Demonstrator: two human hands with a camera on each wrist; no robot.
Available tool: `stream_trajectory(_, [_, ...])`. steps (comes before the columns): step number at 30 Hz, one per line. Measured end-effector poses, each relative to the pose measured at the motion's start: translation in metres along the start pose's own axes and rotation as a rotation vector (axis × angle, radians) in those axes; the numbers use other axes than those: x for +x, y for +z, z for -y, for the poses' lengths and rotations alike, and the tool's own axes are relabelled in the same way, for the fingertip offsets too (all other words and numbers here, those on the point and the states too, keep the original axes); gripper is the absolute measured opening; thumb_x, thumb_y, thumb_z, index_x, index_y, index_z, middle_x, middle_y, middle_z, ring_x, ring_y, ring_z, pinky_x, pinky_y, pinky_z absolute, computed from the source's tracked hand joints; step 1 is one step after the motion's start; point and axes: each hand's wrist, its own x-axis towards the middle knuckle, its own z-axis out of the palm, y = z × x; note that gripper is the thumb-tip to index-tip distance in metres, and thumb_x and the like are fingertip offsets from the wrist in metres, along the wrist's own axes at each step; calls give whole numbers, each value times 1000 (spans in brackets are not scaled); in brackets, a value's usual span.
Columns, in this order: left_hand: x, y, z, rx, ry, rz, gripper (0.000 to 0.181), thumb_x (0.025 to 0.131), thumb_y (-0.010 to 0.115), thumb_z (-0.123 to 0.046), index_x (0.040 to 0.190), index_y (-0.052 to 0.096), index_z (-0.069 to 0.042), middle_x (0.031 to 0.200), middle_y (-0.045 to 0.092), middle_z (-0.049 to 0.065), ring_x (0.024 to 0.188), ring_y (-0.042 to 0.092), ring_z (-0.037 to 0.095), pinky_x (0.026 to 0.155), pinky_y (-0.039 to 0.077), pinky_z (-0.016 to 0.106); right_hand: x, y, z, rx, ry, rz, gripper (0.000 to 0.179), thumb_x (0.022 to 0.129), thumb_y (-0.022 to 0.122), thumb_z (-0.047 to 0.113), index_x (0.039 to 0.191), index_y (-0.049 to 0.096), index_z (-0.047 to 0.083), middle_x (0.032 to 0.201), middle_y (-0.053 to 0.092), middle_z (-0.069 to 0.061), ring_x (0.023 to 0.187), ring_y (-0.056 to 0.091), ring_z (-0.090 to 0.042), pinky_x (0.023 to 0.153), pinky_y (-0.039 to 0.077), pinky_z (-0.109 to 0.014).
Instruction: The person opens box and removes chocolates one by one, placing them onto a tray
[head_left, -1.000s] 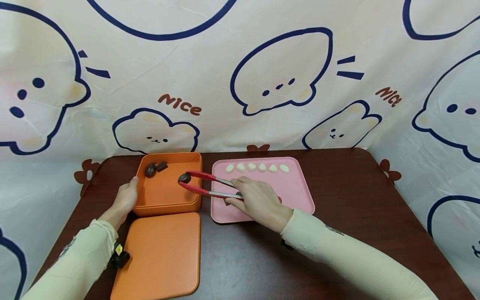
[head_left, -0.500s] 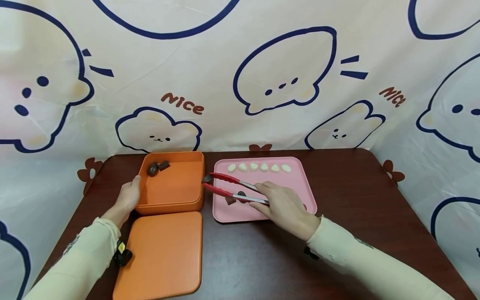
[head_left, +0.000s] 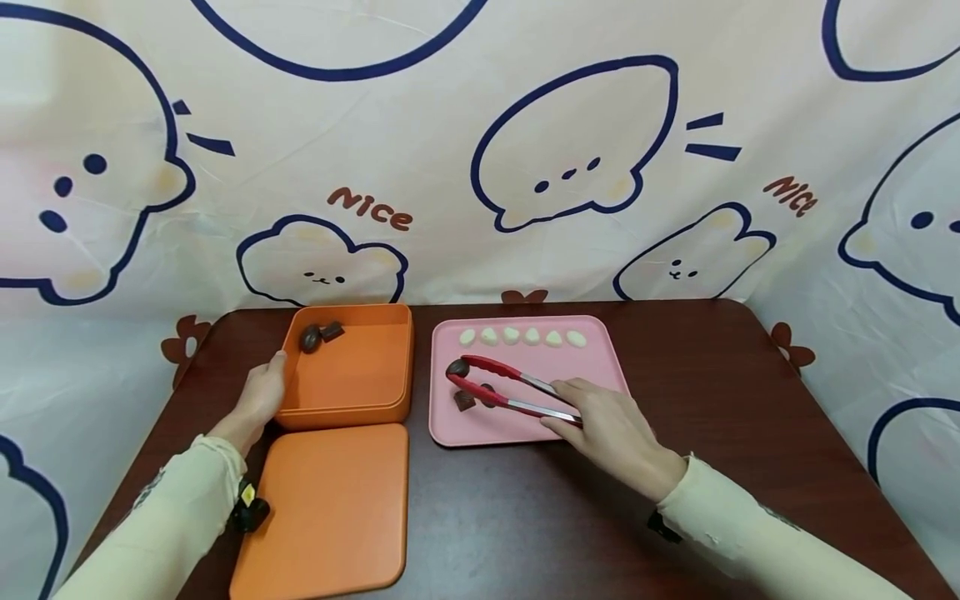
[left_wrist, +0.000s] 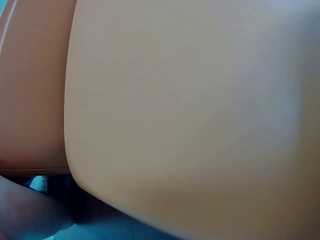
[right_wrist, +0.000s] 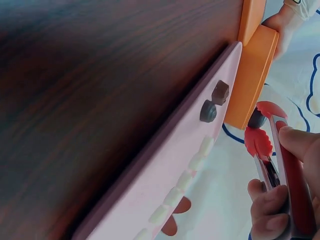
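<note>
My right hand grips a pair of red-tipped metal tongs, their tips pinching a dark chocolate above the left part of the pink tray. On that tray lie a square brown chocolate and a round dark chocolate, the latter partly behind the tongs in the head view. At the left, my left hand holds the outer wall of the orange box; some of its fingers are hidden. Inside that box sit an egg-shaped chocolate and a square chocolate.
A row of several white pieces lies along the tray's far edge. The flat orange lid is on the dark wooden table in front of the box. Behind the table hangs a patterned cloth.
My right hand has carried the tongs and the pinched chocolate rightward, from over the orange box to over the pink tray. The left hand has stayed on the box.
</note>
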Motion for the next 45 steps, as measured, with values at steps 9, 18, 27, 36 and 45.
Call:
stream_trajectory(9, [1, -2, -2, 4, 9, 1, 83, 105, -2, -52, 158, 11, 10, 164, 10, 33, 151, 15, 48, 123, 17, 63, -15, -6, -13, 1, 59, 15, 43, 84, 83, 39, 119, 72, 17, 109, 75, 2, 83, 69, -14, 61, 56, -38])
stream_trajectory(18, [1, -1, 1, 2, 2, 11, 81, 106, -1, -51, 158, 9, 10, 165, 6, 33, 152, 12, 49, 123, 16, 63, -29, -10, -27, -10, 88, 29, 41, 84, 83, 36, 119, 73, 17, 110, 76, 0, 82, 69, -17, 63, 56, -40])
stream_trajectory(27, [0, 0, 0, -4, 5, 4, 82, 105, -1, -51, 158, 10, 10, 165, 7, 33, 151, 13, 49, 123, 17, 63, -41, -11, -39, -22, 109, 39, 46, 82, 83, 42, 118, 73, 16, 106, 76, 0, 79, 65, -14, 63, 56, -38])
stream_trajectory(36, [0, 0, 0, -13, 0, 7, 83, 105, -1, -52, 158, 11, 10, 164, 8, 33, 151, 14, 48, 123, 17, 63, -49, -12, -46, -37, 115, 73, 43, 81, 84, 39, 116, 74, 16, 104, 75, 0, 76, 63, -12, 60, 54, -36])
stream_trajectory(45, [0, 1, -2, -14, -6, -2, 81, 106, 0, -51, 158, 12, 9, 165, 10, 32, 151, 15, 47, 123, 18, 62, -52, -10, -48, -32, 126, 123, 40, 81, 84, 41, 112, 74, 18, 93, 70, 3, 66, 49, -6, 53, 43, -26])
